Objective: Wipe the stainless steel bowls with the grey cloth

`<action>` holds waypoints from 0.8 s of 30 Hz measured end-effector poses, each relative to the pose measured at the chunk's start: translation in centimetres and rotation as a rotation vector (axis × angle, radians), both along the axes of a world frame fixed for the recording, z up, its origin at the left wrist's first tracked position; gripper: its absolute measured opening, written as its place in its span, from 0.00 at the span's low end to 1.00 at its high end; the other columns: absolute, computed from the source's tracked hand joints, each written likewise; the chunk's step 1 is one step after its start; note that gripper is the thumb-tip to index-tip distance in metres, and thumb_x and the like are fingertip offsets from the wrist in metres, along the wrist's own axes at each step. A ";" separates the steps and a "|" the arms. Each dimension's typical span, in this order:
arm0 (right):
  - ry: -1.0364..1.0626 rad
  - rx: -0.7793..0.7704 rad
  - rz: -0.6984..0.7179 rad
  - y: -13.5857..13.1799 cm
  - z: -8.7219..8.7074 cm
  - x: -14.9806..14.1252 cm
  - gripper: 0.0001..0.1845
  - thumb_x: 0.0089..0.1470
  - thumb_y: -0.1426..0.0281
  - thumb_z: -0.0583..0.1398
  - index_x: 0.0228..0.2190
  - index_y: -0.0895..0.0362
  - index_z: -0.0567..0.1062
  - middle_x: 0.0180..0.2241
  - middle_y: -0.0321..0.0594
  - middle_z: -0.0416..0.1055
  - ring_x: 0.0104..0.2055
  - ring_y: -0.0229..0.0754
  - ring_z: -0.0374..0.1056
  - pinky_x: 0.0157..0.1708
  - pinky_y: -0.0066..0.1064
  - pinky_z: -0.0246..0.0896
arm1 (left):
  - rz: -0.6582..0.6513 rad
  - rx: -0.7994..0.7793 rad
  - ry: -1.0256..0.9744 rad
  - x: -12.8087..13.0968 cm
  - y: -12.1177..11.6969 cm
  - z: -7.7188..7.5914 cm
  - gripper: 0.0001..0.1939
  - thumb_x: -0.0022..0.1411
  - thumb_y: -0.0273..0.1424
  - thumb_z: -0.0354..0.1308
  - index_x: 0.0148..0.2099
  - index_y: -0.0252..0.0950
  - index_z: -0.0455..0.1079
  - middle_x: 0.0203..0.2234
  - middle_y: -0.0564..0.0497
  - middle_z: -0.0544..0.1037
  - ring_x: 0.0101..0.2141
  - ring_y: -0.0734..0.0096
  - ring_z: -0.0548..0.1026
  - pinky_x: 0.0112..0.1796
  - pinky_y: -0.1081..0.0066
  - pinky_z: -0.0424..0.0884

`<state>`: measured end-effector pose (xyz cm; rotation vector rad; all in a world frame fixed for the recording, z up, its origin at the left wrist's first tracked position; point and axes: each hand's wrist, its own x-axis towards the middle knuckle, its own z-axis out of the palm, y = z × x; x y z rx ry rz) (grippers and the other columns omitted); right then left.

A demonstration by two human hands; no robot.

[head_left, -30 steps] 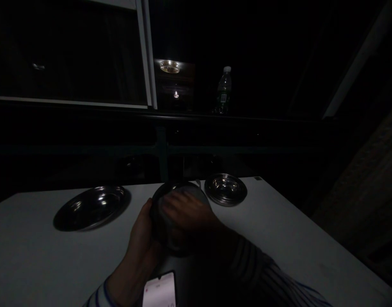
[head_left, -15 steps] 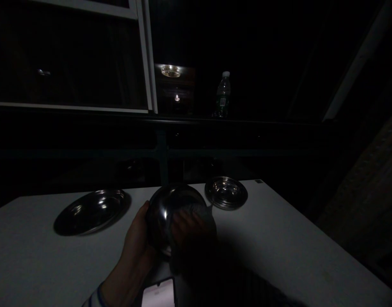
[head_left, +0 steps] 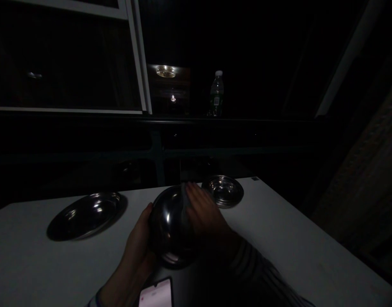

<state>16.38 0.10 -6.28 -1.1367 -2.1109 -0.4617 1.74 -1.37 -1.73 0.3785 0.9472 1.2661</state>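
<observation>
A shiny metal bowl (head_left: 170,224) is tilted up in front of me, its curved surface facing the camera. My left hand (head_left: 140,238) grips its left edge, thumb along the rim. Against the bowl's upper right side lies my right hand (head_left: 204,213), slightly blurred, with a thin greyish cloth (head_left: 184,197) under its fingers. Most of the cloth is hidden by that hand. Just below the bowl, a lit phone (head_left: 155,294) shows at the bottom edge of the view.
On the white table (head_left: 279,234), a large oval metal dish (head_left: 83,215) sits at left. Stacked metal bowls (head_left: 224,191) stand at the back right, close beyond my right hand. Past the table, a plastic bottle (head_left: 216,94) stands on a dark ledge by the window.
My right hand and the cloth have swept over the bowl, down its lower right and back up to the upper right. My left hand keeps its hold. The view has shifted slightly.
</observation>
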 end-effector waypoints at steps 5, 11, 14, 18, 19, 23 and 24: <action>0.078 0.136 0.003 -1.6 -1.3 -1.7 0.26 0.58 0.66 0.45 0.55 0.67 0.58 0.57 0.49 0.57 0.61 0.47 0.47 0.57 0.44 0.50 | 0.005 -0.039 0.037 0.1 -0.3 0.6 0.11 0.58 0.28 0.50 0.25 0.33 0.67 0.13 0.53 0.73 0.14 0.75 0.70 0.16 0.76 0.67; -0.043 0.132 0.163 -1.6 -1.6 -1.5 0.25 0.57 0.66 0.47 0.54 0.60 0.60 0.58 0.43 0.55 0.62 0.45 0.45 0.57 0.44 0.50 | -0.013 -0.006 0.045 0.0 -0.2 0.3 0.12 0.60 0.31 0.48 0.27 0.33 0.68 0.14 0.51 0.74 0.15 0.73 0.71 0.16 0.75 0.67; 0.129 0.015 -0.002 -0.2 -1.5 -0.9 0.26 0.59 0.69 0.42 0.56 0.68 0.55 0.57 0.52 0.55 0.61 0.46 0.47 0.56 0.43 0.52 | 0.008 -0.007 0.066 0.2 -0.3 0.1 0.11 0.59 0.31 0.50 0.28 0.33 0.69 0.16 0.52 0.74 0.16 0.74 0.71 0.18 0.75 0.68; 0.078 0.159 0.076 -2.0 -2.5 -2.8 0.21 0.57 0.70 0.48 0.53 0.57 0.61 0.56 0.41 0.59 0.62 0.44 0.43 0.58 0.44 0.48 | 0.008 -0.019 0.070 0.0 -0.2 0.3 0.12 0.59 0.31 0.50 0.27 0.33 0.68 0.14 0.52 0.73 0.15 0.74 0.70 0.17 0.76 0.67; 0.023 0.179 0.128 -2.5 -2.5 -3.1 0.21 0.56 0.71 0.49 0.52 0.54 0.62 0.55 0.36 0.61 0.62 0.42 0.43 0.59 0.43 0.46 | 0.007 -0.021 0.080 -0.1 -0.1 0.3 0.12 0.59 0.32 0.50 0.27 0.33 0.68 0.14 0.52 0.73 0.15 0.74 0.70 0.17 0.76 0.66; -0.037 0.083 0.219 -1.3 -0.7 -2.2 0.22 0.58 0.64 0.47 0.53 0.56 0.61 0.57 0.41 0.57 0.62 0.45 0.45 0.58 0.45 0.47 | 0.006 0.009 0.074 0.0 0.0 -0.1 0.11 0.59 0.33 0.50 0.30 0.33 0.70 0.16 0.52 0.74 0.16 0.74 0.71 0.20 0.75 0.68; 0.039 0.028 0.183 -0.5 0.0 -1.6 0.22 0.59 0.65 0.45 0.52 0.58 0.62 0.56 0.43 0.58 0.61 0.45 0.47 0.57 0.45 0.47 | 0.007 0.016 0.075 0.2 -0.1 -0.3 0.11 0.59 0.33 0.51 0.30 0.33 0.70 0.16 0.53 0.74 0.17 0.74 0.71 0.20 0.75 0.68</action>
